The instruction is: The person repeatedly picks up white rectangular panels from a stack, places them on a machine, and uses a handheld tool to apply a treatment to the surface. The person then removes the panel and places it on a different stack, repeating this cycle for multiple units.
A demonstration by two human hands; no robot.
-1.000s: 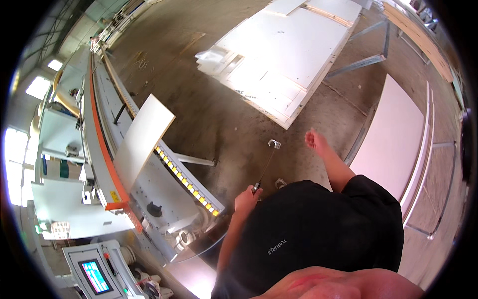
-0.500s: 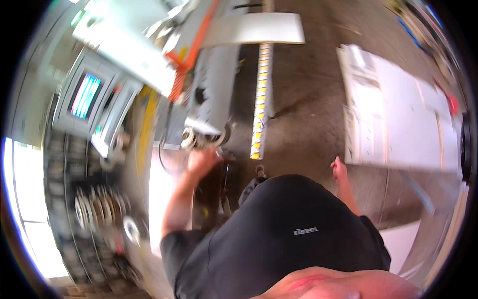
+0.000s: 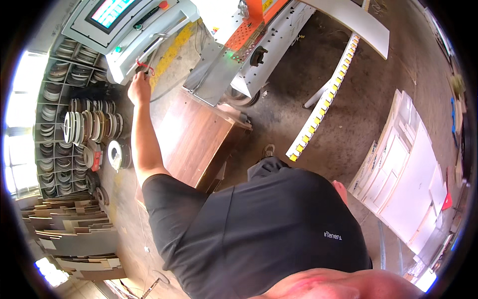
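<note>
My left arm stretches out over a wooden cabinet [image 3: 186,137]. My left hand [image 3: 139,90] is closed, its fingertips at the lower edge of a grey control console [image 3: 130,65]. A small red looped item [image 3: 144,65] shows right at those fingertips; its kind is too small to make out. Most of my right hand [image 3: 340,190] is hidden by my dark shirt, and its fingers cannot be read. It is nearest to a stack of white panels [image 3: 406,174].
Beside the console stands a machine with an orange guard [image 3: 249,37]. A roller rail with yellow rollers [image 3: 326,102] runs under a pale board [image 3: 356,22]. Edge-banding rolls [image 3: 92,122] fill a rack at left, above stacked boards [image 3: 74,234].
My view has swung left. My left hand has gone from beside the machine's end to the console's edge. My right hand has drawn back against my body.
</note>
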